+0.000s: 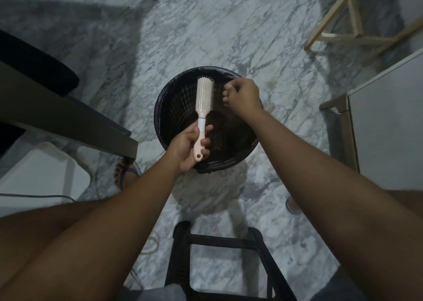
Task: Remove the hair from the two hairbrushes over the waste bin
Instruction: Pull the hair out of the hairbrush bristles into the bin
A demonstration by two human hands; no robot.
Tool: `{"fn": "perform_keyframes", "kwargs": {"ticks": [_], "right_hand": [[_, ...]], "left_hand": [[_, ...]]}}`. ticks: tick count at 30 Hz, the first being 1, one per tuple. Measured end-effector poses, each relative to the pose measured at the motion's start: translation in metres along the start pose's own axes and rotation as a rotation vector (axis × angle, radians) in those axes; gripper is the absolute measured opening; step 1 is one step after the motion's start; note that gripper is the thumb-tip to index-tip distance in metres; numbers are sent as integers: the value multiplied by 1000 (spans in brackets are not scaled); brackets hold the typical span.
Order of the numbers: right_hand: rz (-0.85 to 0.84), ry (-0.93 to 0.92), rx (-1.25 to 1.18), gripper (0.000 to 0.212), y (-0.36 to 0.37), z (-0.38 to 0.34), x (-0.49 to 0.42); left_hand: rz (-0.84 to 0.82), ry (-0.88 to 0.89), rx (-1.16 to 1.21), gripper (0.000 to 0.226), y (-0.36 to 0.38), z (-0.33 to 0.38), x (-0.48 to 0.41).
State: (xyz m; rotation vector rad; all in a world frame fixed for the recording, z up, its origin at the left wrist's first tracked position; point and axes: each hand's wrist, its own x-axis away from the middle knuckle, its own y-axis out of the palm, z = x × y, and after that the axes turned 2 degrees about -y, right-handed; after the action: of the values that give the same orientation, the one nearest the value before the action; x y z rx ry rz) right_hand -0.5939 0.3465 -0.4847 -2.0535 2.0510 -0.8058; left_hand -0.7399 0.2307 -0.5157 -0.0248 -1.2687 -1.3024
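A pale pink hairbrush with a white band on its neck is held upright over the black mesh waste bin. My left hand grips its handle, bristles turned to the right. My right hand hovers just right of the brush head, above the bin's far right rim, with its fingers curled and pinched together. Whether hair is between the fingertips is too fine to tell. Dark clumps lie at the bottom of the bin. Only one hairbrush is in view.
The bin stands on a marble floor. A dark table edge and leg is at the left, a wooden frame at the far right, a grey cabinet at the right. A black stool frame sits between my knees.
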Motion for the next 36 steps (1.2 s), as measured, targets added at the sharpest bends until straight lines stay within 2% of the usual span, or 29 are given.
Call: {"fn": "perform_keyframes", "kwargs": {"ticks": [3, 5, 7, 9, 10, 13, 18, 23, 25, 28, 32, 36], "right_hand": [[-176, 105, 165, 12, -2, 15, -2], [-204, 106, 117, 19, 0, 19, 2], [-206, 47, -18, 37, 3, 13, 10], [-198, -41, 64, 60, 6, 9, 10], [-179, -62, 129, 64, 8, 9, 8], [-134, -26, 195, 49, 10, 7, 1], [-117, -99, 313, 12, 9, -1, -4], [-23, 89, -70, 19, 3, 0, -4], [-107, 37, -55, 26, -1, 0, 3], [-231, 23, 22, 49, 1, 1, 10], [-187, 76, 41, 38, 8, 0, 8], [-167, 17, 187, 22, 6, -3, 7]], "left_hand": [[-9, -16, 22, 42, 0, 0, 0], [-13, -34, 37, 40, 1, -1, 0], [-18, -49, 28, 38, 2, -2, 0], [-20, -51, -22, 40, 2, -4, 0], [-22, -49, -42, 42, 2, -6, 0], [-27, -58, -59, 42, 2, -9, 0], [-33, -64, -32, 41, 2, -10, -1], [-24, -65, 73, 41, 5, -4, 2], [-15, -79, 88, 42, 4, -2, 2], [-23, -88, 67, 42, 6, -1, 2], [-57, -102, 64, 43, 11, -4, 1], [-72, -74, 78, 45, 6, -11, -1]]}}
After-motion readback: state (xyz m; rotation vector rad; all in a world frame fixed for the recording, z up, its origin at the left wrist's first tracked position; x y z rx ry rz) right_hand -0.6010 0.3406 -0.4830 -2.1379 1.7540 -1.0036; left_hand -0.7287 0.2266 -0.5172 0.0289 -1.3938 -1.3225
